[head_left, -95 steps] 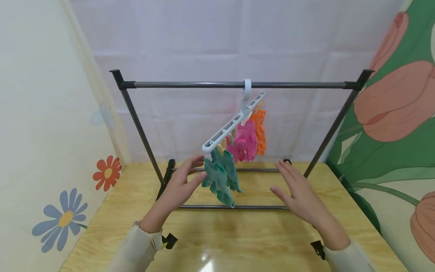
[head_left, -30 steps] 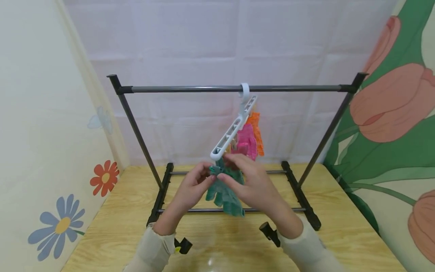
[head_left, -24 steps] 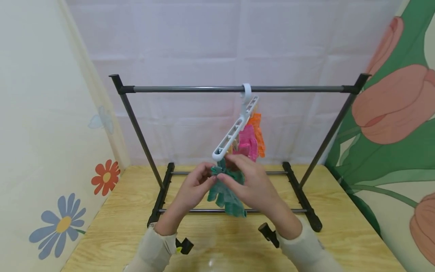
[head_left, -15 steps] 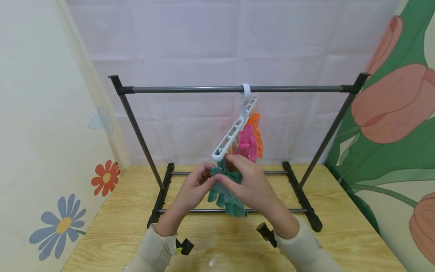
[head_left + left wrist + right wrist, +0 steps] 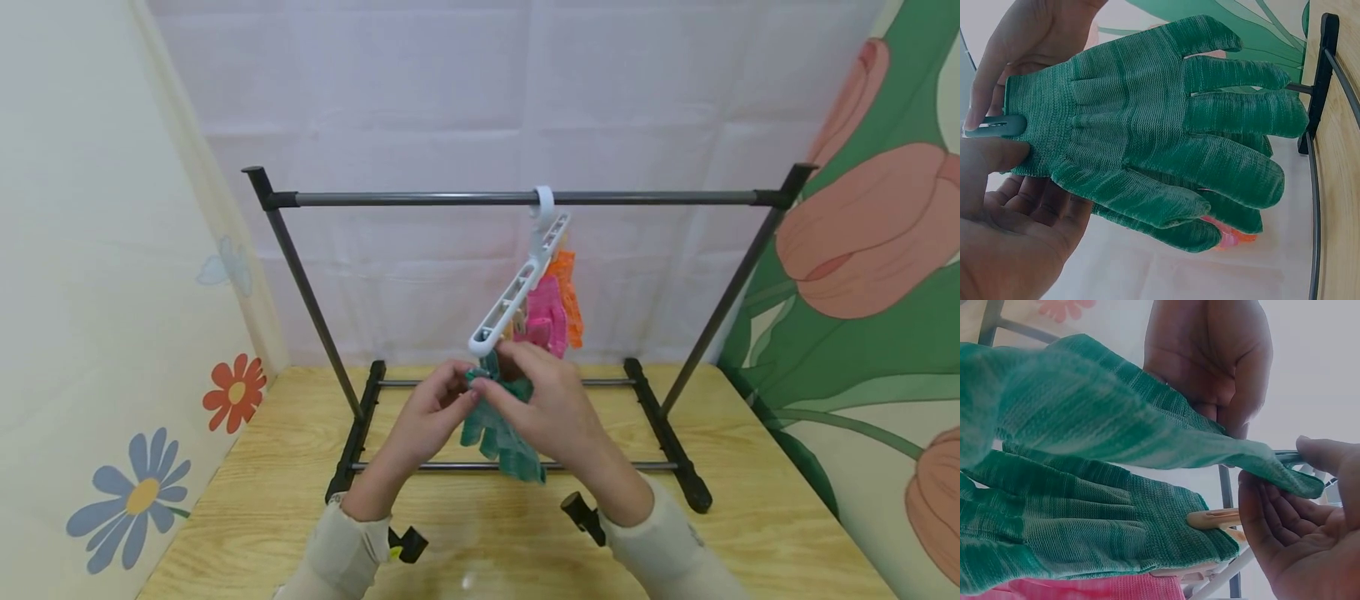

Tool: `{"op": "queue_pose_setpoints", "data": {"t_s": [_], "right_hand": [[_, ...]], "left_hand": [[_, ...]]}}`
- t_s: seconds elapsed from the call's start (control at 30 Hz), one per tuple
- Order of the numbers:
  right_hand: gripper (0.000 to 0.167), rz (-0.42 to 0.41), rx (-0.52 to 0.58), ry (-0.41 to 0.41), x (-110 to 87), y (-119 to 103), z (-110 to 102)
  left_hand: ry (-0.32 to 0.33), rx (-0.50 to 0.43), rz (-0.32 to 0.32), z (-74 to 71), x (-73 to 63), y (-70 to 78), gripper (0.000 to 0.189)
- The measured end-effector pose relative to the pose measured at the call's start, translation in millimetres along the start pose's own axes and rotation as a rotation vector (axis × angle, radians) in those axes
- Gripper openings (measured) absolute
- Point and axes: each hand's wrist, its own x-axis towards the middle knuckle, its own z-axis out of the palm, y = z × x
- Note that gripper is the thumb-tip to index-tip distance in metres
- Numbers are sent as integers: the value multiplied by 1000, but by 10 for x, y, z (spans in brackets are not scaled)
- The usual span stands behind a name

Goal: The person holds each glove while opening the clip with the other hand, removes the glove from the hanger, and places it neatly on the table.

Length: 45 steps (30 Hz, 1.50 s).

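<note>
Only the wrist views plainly show the clip [image 5: 1010, 126] on a green glove [image 5: 1129, 112]; left hand [image 5: 423, 417] pinches glove, right hand [image 5: 558, 408] apparently clip; bench [image 5: 247, 483] six o'clock, tulip backdrop [image 5: 855, 229] three

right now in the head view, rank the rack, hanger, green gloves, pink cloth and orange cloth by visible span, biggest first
1. Rack
2. Hanger
3. Green gloves, partly hidden
4. Pink cloth and orange cloth: too alike to rank, both partly hidden

pale wood-grain table [image 5: 247, 500], black metal rack [image 5: 420, 199] standing on it
</note>
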Motion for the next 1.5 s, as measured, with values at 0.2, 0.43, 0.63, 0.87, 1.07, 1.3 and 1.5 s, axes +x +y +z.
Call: {"op": "queue_pose_setpoints", "data": {"t_s": [0.2, 0.43, 0.63, 0.87, 1.07, 1.3, 1.5], "right_hand": [[25, 27, 11, 2, 0, -13, 15], [20, 10, 29, 40, 1, 2, 47], [13, -24, 22, 95, 12, 16, 77], [8, -39, 23, 149, 22, 30, 100], [6, -57, 22, 177, 35, 49, 104], [6, -75, 28, 186, 34, 65, 113], [8, -56, 49, 181, 27, 55, 113]], "left_hand": [[-7, -4, -7, -8, 1, -10, 24], [-11, 13, 6, -7, 7, -26, 24], [-4, 18, 12, -6, 15, -34, 23], [0, 19, 20, 1, 8, -9, 22], [-5, 4, 18, -2, 4, -13, 22], [9, 35, -18, -27, -27, -51, 22], [20, 53, -41, -68, -56, -66, 21]]}}
